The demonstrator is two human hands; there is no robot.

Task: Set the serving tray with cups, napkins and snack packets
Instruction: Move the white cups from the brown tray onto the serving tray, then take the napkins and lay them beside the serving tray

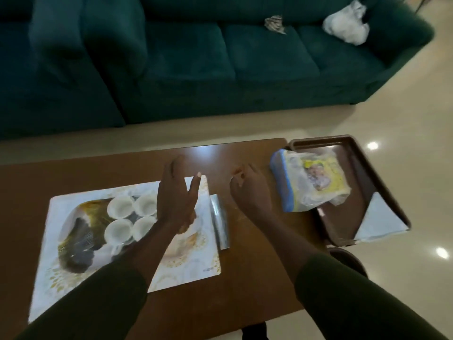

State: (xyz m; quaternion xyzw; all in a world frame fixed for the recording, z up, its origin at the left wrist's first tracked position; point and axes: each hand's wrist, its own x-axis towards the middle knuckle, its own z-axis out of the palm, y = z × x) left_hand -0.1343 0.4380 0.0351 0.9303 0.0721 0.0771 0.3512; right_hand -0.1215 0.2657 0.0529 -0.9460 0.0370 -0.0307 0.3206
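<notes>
A patterned white serving tray (196,261) lies on the wooden table (257,278) at the left, carrying several white cups (120,207) in a cluster. My left hand (177,200) hovers over the tray's right part, fingers apart and holding nothing. My right hand (250,190) is over bare table to the right, fingers loosely curled, nothing visible in it. A brown tray (362,177) overhangs the table's right end and holds a clear bag of snack packets (311,180) and a white napkin (380,222). A shiny foil packet (219,220) lies beside the patterned tray's right edge.
A dark green sofa (196,57) stands behind the table, with a white plastic bag (348,23) and a small crumpled cloth (274,24) on its cushions. Glossy cream floor (404,119) surrounds the table. A dark round stool (348,261) sits under the brown tray.
</notes>
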